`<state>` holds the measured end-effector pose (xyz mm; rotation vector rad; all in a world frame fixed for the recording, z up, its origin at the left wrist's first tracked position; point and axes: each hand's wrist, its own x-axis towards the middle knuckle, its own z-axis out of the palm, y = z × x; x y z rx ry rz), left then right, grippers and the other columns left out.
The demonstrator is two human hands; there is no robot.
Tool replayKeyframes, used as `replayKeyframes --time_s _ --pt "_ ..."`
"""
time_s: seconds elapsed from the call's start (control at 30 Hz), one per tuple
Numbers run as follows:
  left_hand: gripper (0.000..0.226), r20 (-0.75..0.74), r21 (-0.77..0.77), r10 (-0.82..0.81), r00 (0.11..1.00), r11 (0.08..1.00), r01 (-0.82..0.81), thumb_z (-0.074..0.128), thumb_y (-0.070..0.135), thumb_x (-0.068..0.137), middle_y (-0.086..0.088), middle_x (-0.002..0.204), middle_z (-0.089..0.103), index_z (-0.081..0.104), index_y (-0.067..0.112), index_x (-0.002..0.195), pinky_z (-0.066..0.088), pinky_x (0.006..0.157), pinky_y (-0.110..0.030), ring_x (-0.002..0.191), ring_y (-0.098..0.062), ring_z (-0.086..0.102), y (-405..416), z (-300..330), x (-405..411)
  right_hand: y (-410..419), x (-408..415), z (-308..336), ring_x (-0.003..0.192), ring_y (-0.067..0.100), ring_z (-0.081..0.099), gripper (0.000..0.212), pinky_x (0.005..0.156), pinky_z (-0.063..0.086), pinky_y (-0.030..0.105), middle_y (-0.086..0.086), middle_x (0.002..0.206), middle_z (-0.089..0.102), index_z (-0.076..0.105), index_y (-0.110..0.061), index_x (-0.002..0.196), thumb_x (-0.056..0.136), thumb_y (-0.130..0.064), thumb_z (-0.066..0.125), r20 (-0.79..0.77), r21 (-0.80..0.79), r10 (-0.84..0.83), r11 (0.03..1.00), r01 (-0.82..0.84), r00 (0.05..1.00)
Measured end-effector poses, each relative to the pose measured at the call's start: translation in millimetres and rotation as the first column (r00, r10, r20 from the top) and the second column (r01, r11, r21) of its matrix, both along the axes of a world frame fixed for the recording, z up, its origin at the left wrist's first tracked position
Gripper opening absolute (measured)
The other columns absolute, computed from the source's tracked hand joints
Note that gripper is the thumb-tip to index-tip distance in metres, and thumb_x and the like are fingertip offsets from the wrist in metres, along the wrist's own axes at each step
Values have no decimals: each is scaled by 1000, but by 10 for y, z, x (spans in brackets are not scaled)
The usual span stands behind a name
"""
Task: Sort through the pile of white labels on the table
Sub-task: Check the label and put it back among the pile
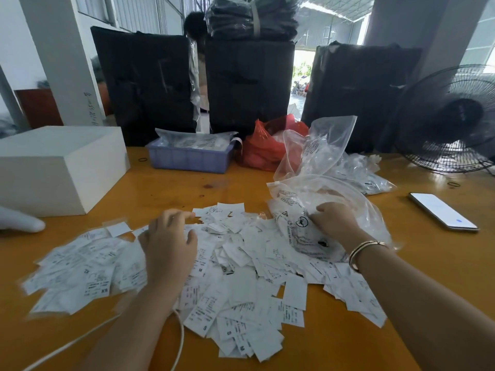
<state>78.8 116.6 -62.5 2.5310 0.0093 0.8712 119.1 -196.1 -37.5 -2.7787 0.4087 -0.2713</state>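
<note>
Labels point(241, 263): heaped loose mid-table point(348, 344), sorting barely begun; left hand point(168, 247) spread on them, right hand point(334, 220) gripping clear bag point(321, 188).

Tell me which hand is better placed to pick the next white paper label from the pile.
The left hand: it rests directly on the pile of white paper labels. The right hand is busy, touching the clear printed plastic bag.
</note>
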Motion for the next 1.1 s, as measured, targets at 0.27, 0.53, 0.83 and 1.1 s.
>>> replayKeyframes --time_s 0.27,0.53,0.83,1.1 --pt "16 51 139 -587 808 805 576 63 12 84 12 92 66 71 23 94 35 83 -18 93 -7 56 -282 -53 -166 135 -96 -43 82 23 60 20 74 50 33 3 85 66 70 -15 83 88 -33 62 163 78 -110 992 98 980" --pt "19 12 69 -616 788 787 614 67 11 85 22 93 59 71 27 94 35 83 -13 94 0 51 -275 -91 -145 103 -133 -56 65 26 54 32 63 43 35 6 63 57 57 -9 63 92 -22 56 298 233 -126 971 55 946" --pt "19 48 42 -601 798 799 600 67 8 85 14 92 66 72 23 94 43 84 -25 93 -6 56 -258 -85 -136 63 -135 -92 67 23 56 31 66 46 35 11 84 68 70 -10 73 95 -20 51 474 166 -139 984 67 869" --pt "25 160 -127 -505 848 841 525 57 13 93 16 110 57 63 19 116 47 94 -36 106 -7 54 -299 -57 -148 716 -464 158 66 0 56 5 63 46 10 -12 74 63 64 -22 86 90 -20 61 658 392 48 830 -396 752"
